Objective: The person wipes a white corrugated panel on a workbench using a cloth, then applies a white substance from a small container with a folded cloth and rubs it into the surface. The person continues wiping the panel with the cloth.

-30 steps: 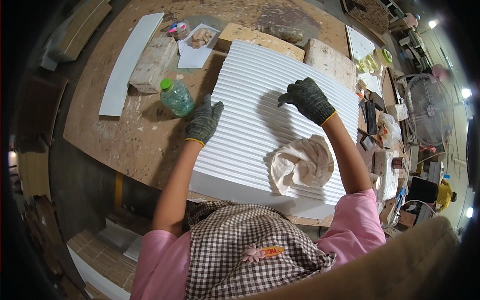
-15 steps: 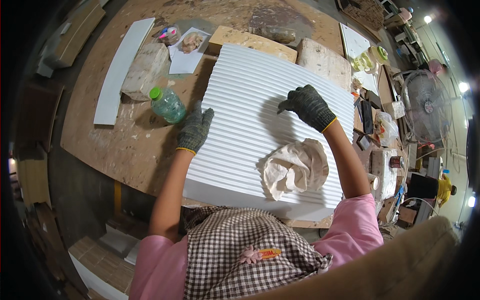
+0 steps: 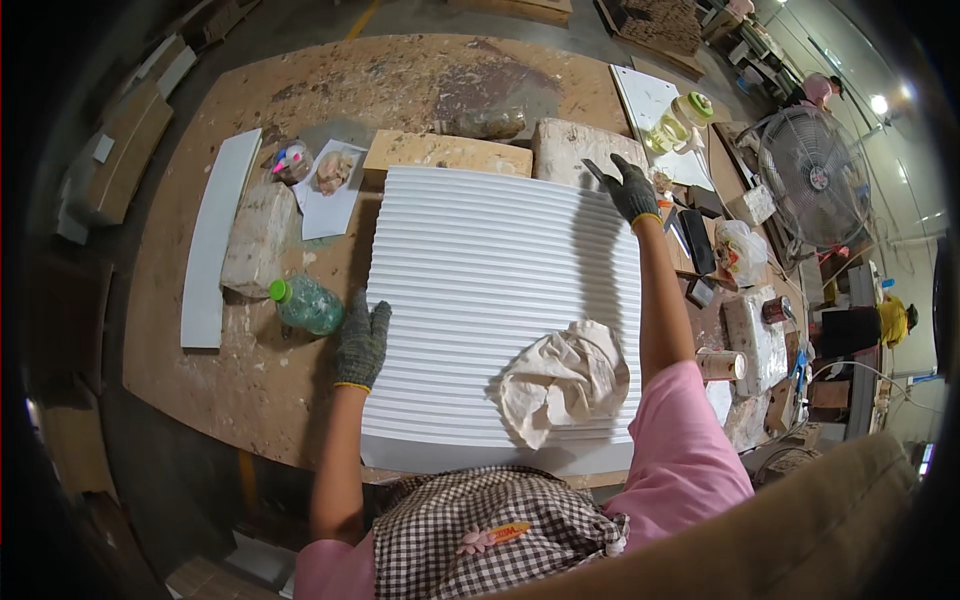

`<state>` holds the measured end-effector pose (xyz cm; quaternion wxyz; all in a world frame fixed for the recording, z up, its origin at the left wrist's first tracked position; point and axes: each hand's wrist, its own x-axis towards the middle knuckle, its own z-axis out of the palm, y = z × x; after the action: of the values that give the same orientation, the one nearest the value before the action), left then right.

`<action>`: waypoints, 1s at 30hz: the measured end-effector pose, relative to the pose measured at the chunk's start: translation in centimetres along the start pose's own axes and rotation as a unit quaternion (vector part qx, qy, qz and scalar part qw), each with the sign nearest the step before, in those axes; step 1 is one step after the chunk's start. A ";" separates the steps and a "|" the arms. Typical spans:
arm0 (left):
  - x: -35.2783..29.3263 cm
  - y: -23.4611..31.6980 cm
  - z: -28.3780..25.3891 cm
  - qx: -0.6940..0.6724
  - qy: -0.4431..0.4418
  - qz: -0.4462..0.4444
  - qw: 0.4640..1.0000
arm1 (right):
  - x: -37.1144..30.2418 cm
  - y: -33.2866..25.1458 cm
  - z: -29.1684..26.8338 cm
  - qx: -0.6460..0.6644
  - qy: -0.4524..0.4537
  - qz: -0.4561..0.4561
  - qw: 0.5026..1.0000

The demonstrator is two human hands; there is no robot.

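A white ribbed panel (image 3: 500, 300) lies flat before me, its grooves running from side to side. My left hand (image 3: 362, 345), in a dark grey knit glove, rests along the panel's left edge with fingers stretched out. My right hand (image 3: 632, 190), gloved alike, is over the panel's far right corner, its fingers apart. Whether the narrow dark shape on that hand's left side is the thumb or a thin thing, I cannot tell. On the panel's near right part lies a crumpled cream cloth (image 3: 565, 385). A clear bottle with a green cap (image 3: 312, 306) lies beside my left hand.
Plaster-spotted blocks (image 3: 258, 240) and a wooden board (image 3: 450, 153) border the panel on the brown worktable (image 3: 220, 400). A white strip (image 3: 218, 240) lies far left. At right are a yellowish bottle (image 3: 672, 128), a cup (image 3: 720, 364), a can (image 3: 776, 310) and a large fan (image 3: 815, 175).
My right hand has moved from above the panel's middle to its far right corner, and its fingers have spread. The left hand stays at the left edge. The whole view has shifted.
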<state>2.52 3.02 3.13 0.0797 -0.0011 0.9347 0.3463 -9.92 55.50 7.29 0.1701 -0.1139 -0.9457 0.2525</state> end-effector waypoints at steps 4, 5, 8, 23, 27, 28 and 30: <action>0.3 -1.2 0.1 0.009 0.020 0.036 0.999 | -10.8 -5.6 -5.5 0.025 -0.121 -0.082 0.989; 0.3 -0.7 -0.1 -0.007 0.001 0.017 1.000 | -15.5 -8.6 -6.9 0.067 -0.176 -0.027 0.982; 0.3 0.3 -1.0 -0.011 -0.020 -0.027 0.999 | -27.1 -14.9 -6.1 -0.160 -0.191 -0.015 0.968; -14.0 2.9 -0.2 0.236 0.090 0.297 0.921 | -20.8 -25.8 2.4 -0.106 -0.231 0.054 0.966; -14.2 1.0 -1.4 0.227 0.121 0.334 0.907 | -23.7 -16.1 4.7 -0.049 -0.034 -0.224 0.973; -14.3 0.5 -1.7 0.218 0.141 0.326 0.909 | -23.1 -11.7 3.3 -0.021 -0.063 -0.129 0.989; -14.4 -0.4 -2.0 0.192 0.145 0.309 0.920 | -22.9 -4.3 -1.9 -0.073 -0.011 -0.057 0.996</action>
<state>16.46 0.63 6.50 -0.1690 0.2527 0.9384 0.1640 11.25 45.76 5.01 0.1650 -0.0689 -0.9684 0.1740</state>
